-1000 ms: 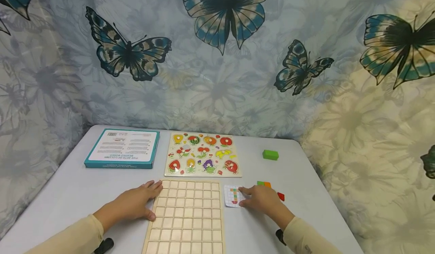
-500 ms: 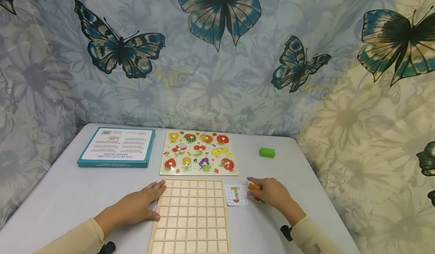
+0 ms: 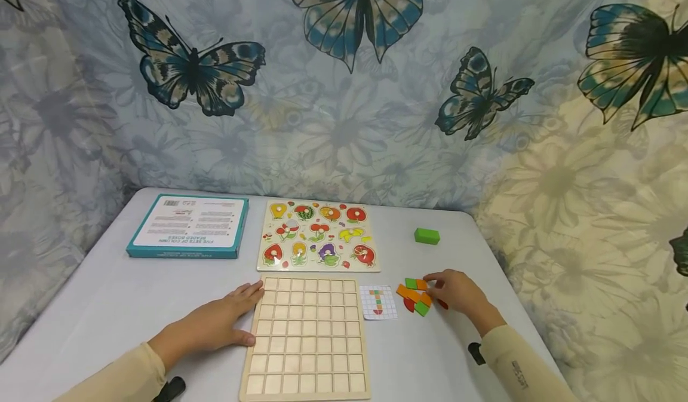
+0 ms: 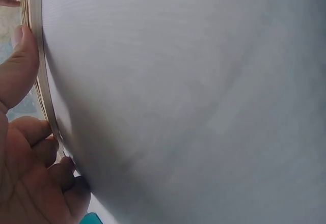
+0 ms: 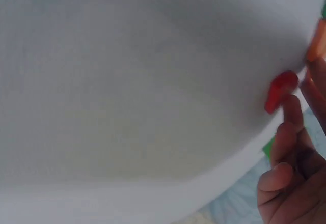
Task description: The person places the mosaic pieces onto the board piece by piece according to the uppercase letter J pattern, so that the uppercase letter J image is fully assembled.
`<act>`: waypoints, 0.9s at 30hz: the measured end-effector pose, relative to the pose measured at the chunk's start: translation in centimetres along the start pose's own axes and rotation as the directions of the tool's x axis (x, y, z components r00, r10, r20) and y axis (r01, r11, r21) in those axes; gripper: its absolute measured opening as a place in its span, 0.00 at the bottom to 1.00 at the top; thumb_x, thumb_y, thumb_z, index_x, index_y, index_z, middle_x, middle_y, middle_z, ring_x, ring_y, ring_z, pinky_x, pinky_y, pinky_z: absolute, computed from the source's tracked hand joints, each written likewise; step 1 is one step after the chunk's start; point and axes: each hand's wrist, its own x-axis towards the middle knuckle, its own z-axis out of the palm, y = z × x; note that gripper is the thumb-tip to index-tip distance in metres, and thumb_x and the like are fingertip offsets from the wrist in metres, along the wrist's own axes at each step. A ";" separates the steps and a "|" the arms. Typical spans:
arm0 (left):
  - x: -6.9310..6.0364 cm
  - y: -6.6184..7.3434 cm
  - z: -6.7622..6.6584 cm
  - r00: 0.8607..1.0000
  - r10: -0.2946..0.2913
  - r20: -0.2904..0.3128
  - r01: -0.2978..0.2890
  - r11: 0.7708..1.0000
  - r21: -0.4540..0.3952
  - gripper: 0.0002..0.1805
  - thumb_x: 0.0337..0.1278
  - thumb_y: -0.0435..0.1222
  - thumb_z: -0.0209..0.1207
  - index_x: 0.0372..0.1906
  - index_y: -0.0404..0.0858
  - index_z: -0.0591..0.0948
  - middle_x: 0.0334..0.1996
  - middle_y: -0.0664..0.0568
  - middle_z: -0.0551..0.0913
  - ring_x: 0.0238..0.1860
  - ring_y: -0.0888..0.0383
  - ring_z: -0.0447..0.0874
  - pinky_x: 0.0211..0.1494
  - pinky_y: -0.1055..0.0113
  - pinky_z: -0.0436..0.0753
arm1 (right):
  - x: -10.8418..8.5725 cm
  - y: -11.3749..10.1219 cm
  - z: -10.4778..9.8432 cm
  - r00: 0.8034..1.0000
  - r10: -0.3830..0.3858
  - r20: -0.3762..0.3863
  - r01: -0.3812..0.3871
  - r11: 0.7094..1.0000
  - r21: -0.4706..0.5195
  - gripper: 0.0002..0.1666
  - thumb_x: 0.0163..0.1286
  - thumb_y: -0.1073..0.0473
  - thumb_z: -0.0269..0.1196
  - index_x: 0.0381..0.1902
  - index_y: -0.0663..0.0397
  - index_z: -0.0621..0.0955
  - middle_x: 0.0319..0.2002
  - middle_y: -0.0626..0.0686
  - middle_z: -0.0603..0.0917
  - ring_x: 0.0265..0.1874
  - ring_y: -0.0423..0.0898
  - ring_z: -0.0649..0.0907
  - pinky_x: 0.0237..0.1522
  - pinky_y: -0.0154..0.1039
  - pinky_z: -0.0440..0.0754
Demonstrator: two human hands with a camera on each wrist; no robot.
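Observation:
My left hand (image 3: 215, 324) rests at the left edge of a wooden grid board (image 3: 306, 336), fingers and thumb touching its frame. In the left wrist view the thumb and fingertips meet the board's side. To the right of the board lies a small pattern card (image 3: 387, 306) with a coloured figure on a grid. Beside it is a cluster of flat green, orange and red pieces (image 3: 405, 292). My right hand (image 3: 457, 291) is at the cluster's right side, index finger and thumb apart. A red piece (image 5: 280, 89) lies by its fingers in the right wrist view.
A fruit puzzle board (image 3: 341, 255) lies beyond the grid board. A flat teal-and-white box (image 3: 188, 226) sits at the back left, and a green block (image 3: 427, 236) at the back right. A butterfly-patterned cloth (image 3: 344, 133) hangs behind the white table (image 3: 97, 306).
My right hand has moved right, from the pattern card to the coloured pieces and on to their right side, leaving most of them in sight. My left hand stays at the board's edge.

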 end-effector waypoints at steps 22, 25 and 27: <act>0.8 0.6 0.4 0.997 -0.074 0.012 0.073 0.996 0.043 0.54 0.46 0.55 0.69 0.75 0.35 0.60 0.76 0.48 0.54 0.75 0.44 0.48 0.71 0.44 0.57 | 0.1 -18.2 4.8 0.907 -0.421 -0.009 0.419 0.905 -0.069 0.15 0.61 0.48 0.70 0.44 0.45 0.89 0.22 0.37 0.75 0.21 0.37 0.72 0.23 0.34 0.71; 1.1 0.6 0.4 0.995 -0.093 0.019 0.092 0.994 0.050 0.54 0.45 0.53 0.70 0.75 0.35 0.61 0.76 0.49 0.54 0.75 0.44 0.48 0.71 0.44 0.56 | 0.3 -21.9 6.5 0.886 -0.463 0.021 0.463 0.883 -0.080 0.15 0.63 0.48 0.68 0.45 0.46 0.89 0.21 0.37 0.76 0.20 0.37 0.73 0.21 0.33 0.71; 1.2 0.5 0.5 0.995 -0.099 0.022 0.098 0.994 0.051 0.54 0.45 0.53 0.71 0.75 0.36 0.61 0.76 0.49 0.54 0.75 0.45 0.48 0.72 0.44 0.56 | 0.4 -23.1 7.4 0.874 -0.486 0.016 0.485 0.868 -0.104 0.14 0.63 0.49 0.68 0.44 0.45 0.89 0.21 0.36 0.76 0.19 0.35 0.71 0.20 0.32 0.70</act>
